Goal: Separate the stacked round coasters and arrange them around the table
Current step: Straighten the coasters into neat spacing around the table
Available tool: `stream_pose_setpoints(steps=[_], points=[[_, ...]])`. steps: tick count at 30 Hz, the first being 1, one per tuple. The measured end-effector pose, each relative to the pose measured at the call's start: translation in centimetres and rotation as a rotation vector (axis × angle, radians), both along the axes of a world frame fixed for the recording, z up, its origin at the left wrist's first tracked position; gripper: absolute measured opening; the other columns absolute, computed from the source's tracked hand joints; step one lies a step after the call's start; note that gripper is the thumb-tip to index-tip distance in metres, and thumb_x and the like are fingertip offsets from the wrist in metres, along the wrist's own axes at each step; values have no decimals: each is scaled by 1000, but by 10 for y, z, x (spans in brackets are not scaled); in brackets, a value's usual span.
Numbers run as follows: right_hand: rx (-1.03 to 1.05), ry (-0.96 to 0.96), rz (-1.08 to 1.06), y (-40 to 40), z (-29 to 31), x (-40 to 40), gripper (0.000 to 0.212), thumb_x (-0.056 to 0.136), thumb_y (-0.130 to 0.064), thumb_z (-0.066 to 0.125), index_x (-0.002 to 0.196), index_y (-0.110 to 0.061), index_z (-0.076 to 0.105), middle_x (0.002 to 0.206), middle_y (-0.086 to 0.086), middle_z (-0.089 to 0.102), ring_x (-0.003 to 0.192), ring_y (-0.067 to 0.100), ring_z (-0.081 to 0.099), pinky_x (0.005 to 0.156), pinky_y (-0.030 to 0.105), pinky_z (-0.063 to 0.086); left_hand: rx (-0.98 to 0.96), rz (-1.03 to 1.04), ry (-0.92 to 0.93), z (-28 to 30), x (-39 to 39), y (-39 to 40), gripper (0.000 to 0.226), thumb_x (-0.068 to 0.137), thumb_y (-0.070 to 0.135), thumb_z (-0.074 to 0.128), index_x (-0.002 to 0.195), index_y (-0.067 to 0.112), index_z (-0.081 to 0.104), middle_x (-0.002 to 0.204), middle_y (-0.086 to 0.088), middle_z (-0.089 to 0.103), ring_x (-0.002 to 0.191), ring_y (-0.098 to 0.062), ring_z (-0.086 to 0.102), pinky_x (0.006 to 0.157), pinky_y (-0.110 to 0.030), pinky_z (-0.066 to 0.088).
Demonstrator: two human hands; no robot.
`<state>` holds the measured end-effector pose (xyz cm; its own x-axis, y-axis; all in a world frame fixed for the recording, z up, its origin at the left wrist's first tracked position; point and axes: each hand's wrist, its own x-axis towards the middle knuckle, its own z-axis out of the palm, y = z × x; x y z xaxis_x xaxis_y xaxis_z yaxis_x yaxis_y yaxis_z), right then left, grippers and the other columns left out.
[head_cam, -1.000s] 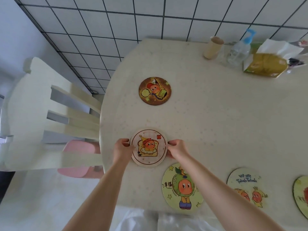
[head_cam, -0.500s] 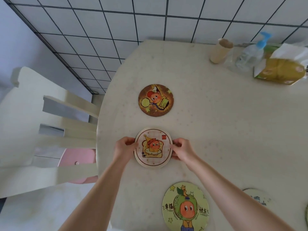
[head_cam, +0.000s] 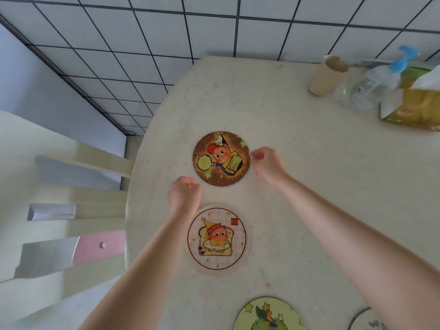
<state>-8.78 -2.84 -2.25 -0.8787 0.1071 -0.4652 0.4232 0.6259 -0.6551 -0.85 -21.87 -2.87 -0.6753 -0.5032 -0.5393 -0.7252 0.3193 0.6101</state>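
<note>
Brown round coaster [head_cam: 221,158], glossy — flat, speckled table [head_cam: 309,186]

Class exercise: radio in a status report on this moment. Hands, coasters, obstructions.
Left hand and right hand empty, flanking the brown coaster. Toast coaster flat on table, released. Nothing in the way.

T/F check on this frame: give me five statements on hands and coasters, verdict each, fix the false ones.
1. The left hand grips the toast coaster. False: it holds nothing, and sits between that coaster and the brown coaster.
2. The right hand is beside the brown coaster's right edge. True.
3. The brown coaster is stacked on the toast coaster. False: they lie apart, flat on the table.
4. A green coaster is cut off by the bottom edge. True.
5. The paper cup stands between the two hands. False: it is at the far right of the table, near the pump bottle.
</note>
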Motion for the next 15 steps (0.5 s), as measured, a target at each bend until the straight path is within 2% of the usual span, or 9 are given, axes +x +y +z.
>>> stream_pose_setpoints(steps=[2,5,8,10,12,13,15], points=[[19,22,27,-7,5,-26,29,92,-7,47,115,-8,64,120,12,64,112,29,59,92,31,46,115,86,-27,-2,-11,7,28,84,6,59,111,8,66,84,-7,72,79,-21,71,81,-43,60],[35,-3,79,-17,8,-51,34,92,-6,45,122,-9,58,125,11,59,116,27,55,87,33,48,284,249,-51,-4,-18,15,36,87,3,58,123,4,59,99,-15,71,74,-19,71,78,-40,61],[77,-62,133,-23,6,-63,35,92,-13,48,126,-11,54,127,12,57,113,27,55,78,30,44,388,423,-14,-6,-22,22,39,86,2,59,125,4,55,106,-14,66,78,-20,70,79,-37,61],[101,-51,182,-23,4,-64,35,96,-22,46,128,-10,51,127,12,57,110,26,54,77,30,41,364,454,23,-8,-25,26,38,84,3,61,121,4,54,107,-13,64,86,-23,67,82,-38,59],[88,-57,217,-22,1,-63,34,99,-26,43,126,-10,53,121,13,60,97,25,55,74,33,47,317,442,68,-10,-30,27,36,81,5,64,116,6,54,106,-12,63,94,-25,64,85,-41,57],[69,-61,228,-22,-1,-63,32,99,-26,42,123,-9,56,117,14,61,91,24,56,74,36,52,294,435,95,-10,-33,26,33,81,5,64,112,9,54,102,-8,62,93,-24,62,83,-39,57],[53,-51,240,-20,-4,-57,29,99,-24,42,114,-9,61,107,14,65,87,27,60,74,37,54,238,406,138,-11,-41,21,29,79,3,64,101,18,53,91,-1,59,83,-17,61,67,-27,53]])
